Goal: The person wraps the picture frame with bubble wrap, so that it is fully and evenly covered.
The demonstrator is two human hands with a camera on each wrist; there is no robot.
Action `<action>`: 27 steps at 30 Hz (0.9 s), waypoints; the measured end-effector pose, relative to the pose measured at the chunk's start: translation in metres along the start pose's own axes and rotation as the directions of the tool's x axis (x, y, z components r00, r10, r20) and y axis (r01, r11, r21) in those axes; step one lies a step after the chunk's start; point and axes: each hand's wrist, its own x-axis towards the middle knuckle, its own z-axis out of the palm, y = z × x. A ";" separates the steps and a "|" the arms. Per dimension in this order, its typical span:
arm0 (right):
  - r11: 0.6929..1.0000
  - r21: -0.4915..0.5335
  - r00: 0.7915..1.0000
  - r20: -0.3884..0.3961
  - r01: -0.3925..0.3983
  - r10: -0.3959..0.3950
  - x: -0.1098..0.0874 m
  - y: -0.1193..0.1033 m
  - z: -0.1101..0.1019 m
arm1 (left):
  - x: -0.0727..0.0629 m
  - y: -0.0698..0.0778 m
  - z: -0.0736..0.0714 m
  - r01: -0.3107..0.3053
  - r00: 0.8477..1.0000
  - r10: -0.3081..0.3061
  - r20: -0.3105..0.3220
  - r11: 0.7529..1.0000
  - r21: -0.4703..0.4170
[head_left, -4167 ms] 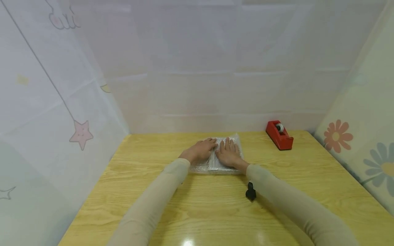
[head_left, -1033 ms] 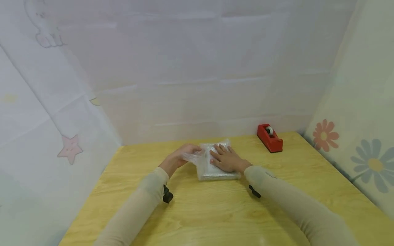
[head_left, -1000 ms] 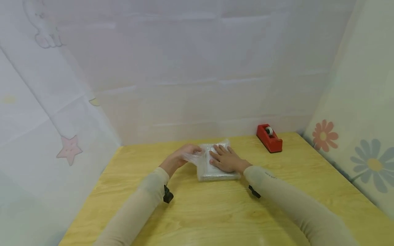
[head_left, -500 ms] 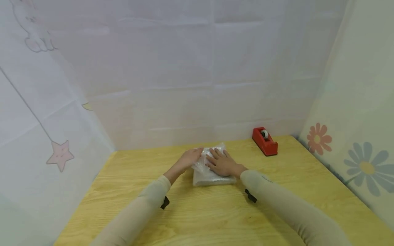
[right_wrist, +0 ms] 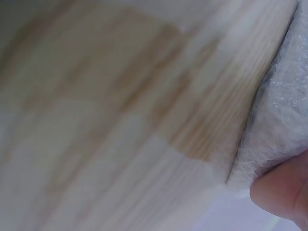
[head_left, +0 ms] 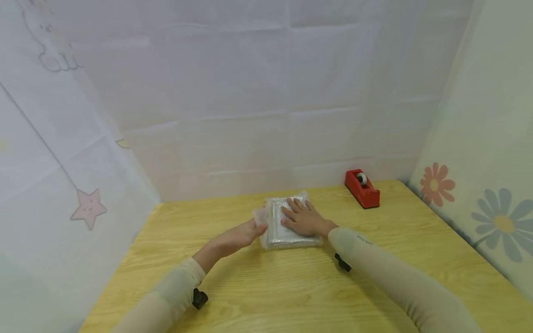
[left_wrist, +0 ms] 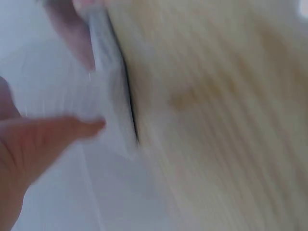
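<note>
A flat package in bubble wrap (head_left: pixel 275 231) lies near the back of the table, with a squarish shape showing through the clear wrap. My right hand (head_left: pixel 306 219) rests on top of it, fingers spread. In the right wrist view, a fingertip (right_wrist: pixel 281 187) touches the edge of the wrap (right_wrist: pixel 284 106). My left hand (head_left: pixel 237 238) is at the left side of the package, beside a loose flap of wrap (head_left: pixel 261 216). The left wrist view is blurred; there the left thumb (left_wrist: pixel 53 137) is straight and points toward the package's edge (left_wrist: pixel 113 77), apart from the other fingers.
A red tape dispenser (head_left: pixel 362 188) with a roll of clear tape stands at the back right of the wooden table (head_left: pixel 291 286). Pale printed sheets (head_left: pixel 233 92) hang behind the table and on both sides.
My left hand held the loose wrap at the left and brought it toward the top; now it has drawn back left and toward me, and the flap stands out. The right hand stays on the package.
</note>
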 end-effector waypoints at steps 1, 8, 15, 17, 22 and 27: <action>1.000 -0.005 1.000 -0.001 -0.001 0.001 0.000 0.001 0.000 | 0.001 0.001 0.006 0.031 0.996 -0.030 -0.085 1.000 0.005; 0.999 -0.032 0.999 0.005 -0.040 0.040 0.002 0.000 0.003 | 0.023 0.001 0.041 0.066 0.872 -0.175 -0.458 0.967 -0.244; 0.994 -0.058 0.996 0.002 -0.093 0.094 0.005 -0.007 0.007 | 0.042 0.004 0.057 0.125 0.871 -0.203 -0.448 0.972 -0.197; 0.992 -0.081 0.995 -0.004 -0.102 0.102 0.005 -0.010 0.004 | 0.044 0.005 0.060 0.178 0.881 -0.215 -0.421 0.976 -0.126; 0.996 -0.038 0.996 -0.017 -0.083 0.082 0.004 -0.013 -0.006 | 0.048 0.007 0.062 0.261 0.929 -0.165 -0.331 0.927 0.269; 0.953 0.284 0.994 0.024 -0.106 0.104 -0.001 -0.014 -0.028 | 0.056 0.008 0.068 0.260 0.955 -0.095 -0.281 0.722 0.641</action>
